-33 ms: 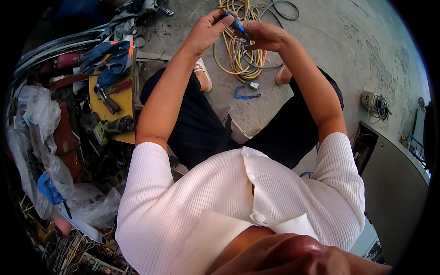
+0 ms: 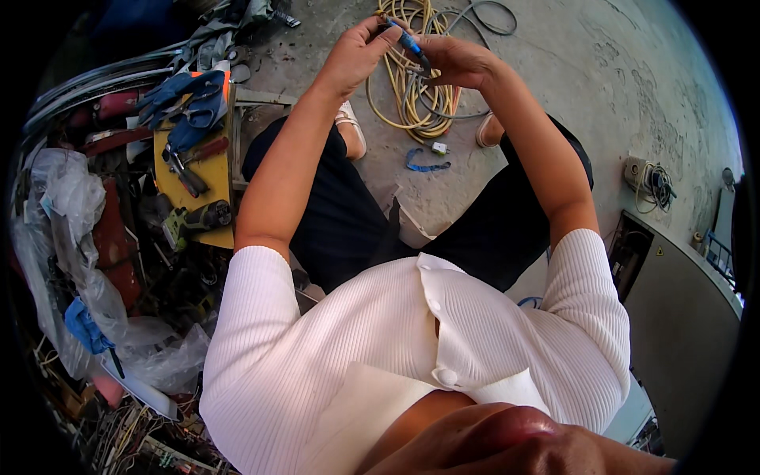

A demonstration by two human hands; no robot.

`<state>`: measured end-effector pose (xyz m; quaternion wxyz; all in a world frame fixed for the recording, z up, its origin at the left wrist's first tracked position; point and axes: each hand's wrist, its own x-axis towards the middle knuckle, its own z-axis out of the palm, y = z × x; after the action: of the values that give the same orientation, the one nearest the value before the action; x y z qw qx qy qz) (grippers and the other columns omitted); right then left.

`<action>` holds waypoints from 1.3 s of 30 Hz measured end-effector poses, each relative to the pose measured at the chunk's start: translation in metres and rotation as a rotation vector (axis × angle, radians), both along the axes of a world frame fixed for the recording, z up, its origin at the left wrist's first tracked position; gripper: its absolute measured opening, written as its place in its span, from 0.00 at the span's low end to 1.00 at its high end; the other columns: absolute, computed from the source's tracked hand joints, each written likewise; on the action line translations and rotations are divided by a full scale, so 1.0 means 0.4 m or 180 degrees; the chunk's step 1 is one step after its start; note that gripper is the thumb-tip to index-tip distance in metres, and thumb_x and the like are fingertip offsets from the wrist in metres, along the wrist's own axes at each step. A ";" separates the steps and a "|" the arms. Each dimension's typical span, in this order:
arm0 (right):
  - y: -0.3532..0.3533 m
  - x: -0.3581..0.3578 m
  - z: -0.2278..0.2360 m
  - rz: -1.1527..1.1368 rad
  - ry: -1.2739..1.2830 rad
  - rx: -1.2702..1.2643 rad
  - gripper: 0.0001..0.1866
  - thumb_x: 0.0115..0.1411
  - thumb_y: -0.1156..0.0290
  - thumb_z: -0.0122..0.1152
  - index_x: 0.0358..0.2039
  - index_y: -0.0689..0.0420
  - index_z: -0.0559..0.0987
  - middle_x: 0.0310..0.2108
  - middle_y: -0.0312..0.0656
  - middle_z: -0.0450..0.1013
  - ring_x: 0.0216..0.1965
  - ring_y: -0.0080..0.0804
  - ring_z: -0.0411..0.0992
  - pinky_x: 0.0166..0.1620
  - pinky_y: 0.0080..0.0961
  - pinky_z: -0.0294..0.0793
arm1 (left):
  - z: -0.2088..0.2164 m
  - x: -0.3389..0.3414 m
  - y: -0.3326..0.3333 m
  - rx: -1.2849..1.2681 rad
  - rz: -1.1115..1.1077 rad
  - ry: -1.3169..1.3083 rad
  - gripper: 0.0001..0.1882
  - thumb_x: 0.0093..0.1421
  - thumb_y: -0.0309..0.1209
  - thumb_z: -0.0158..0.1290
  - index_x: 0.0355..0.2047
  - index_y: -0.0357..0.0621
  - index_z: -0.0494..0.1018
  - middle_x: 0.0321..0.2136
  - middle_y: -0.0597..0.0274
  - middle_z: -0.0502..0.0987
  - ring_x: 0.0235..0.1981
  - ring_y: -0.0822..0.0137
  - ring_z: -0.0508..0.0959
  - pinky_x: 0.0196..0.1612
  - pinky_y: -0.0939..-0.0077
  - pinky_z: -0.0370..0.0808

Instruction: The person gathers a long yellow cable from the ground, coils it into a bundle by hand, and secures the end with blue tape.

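Under my knees the concrete floor point(image 2: 554, 71) spreads out grey, with a grey metal cabinet point(image 2: 689, 317) off to my right and a heap of clutter and plastic bags point(image 2: 63, 237) to my left. Beside that heap sits a yellow toolbox point(image 2: 194, 186) carrying blue gloves point(image 2: 186, 103), pliers point(image 2: 186, 170) and a drill point(image 2: 194, 218). Between my feet lies a coil of yellow cable point(image 2: 412, 87), and near it a blue strap point(image 2: 427, 166) and a small connector point(image 2: 439, 147). Nothing differs from the other picture, so I judge the job no further on. My left hand point(image 2: 356, 55) and right hand point(image 2: 459, 63) meet above the coil, both closed on a small blue-handled tool point(image 2: 410, 41)
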<state>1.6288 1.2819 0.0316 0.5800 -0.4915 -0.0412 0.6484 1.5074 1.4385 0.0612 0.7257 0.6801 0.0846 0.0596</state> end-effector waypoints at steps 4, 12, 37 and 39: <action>0.014 -0.017 0.028 -0.0862 -0.0499 -0.0164 0.16 0.55 0.59 0.60 0.41 0.54 0.75 0.37 0.35 0.72 0.47 0.26 0.64 0.55 0.44 0.53 | -0.005 0.004 -0.003 0.0020 0.0343 0.0103 0.11 0.62 0.35 0.48 0.41 0.45 0.73 0.34 0.72 0.75 0.39 0.78 0.71 0.47 0.82 0.64; 0.033 -0.034 0.076 -0.2100 -0.2432 0.0448 0.08 0.56 0.72 0.58 0.36 0.58 0.77 0.30 0.33 0.75 0.36 0.24 0.71 0.40 0.25 0.67 | -0.022 0.018 -0.027 -0.0586 0.0553 0.0758 0.14 0.61 0.37 0.50 0.42 0.40 0.71 0.34 0.66 0.76 0.35 0.73 0.76 0.45 0.81 0.67; -0.005 -0.007 0.028 0.0332 -0.2426 0.0204 0.20 0.65 0.56 0.40 0.48 0.53 0.73 0.31 0.39 0.77 0.40 0.24 0.69 0.48 0.24 0.63 | -0.007 0.007 0.010 -0.0530 0.0345 0.0448 0.13 0.61 0.36 0.51 0.42 0.44 0.72 0.34 0.70 0.75 0.38 0.73 0.75 0.46 0.80 0.70; 0.000 -0.019 0.048 0.0586 -0.1714 0.0106 0.24 0.66 0.53 0.37 0.51 0.58 0.70 0.34 0.42 0.76 0.40 0.23 0.70 0.49 0.22 0.63 | -0.003 0.009 -0.003 -0.0323 0.0228 0.0275 0.12 0.60 0.36 0.51 0.42 0.44 0.72 0.34 0.70 0.75 0.38 0.74 0.75 0.46 0.81 0.69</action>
<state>1.6213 1.2818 0.0510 0.4949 -0.6305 -0.2489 0.5437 1.5109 1.4373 0.0600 0.7524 0.6409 0.1430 0.0516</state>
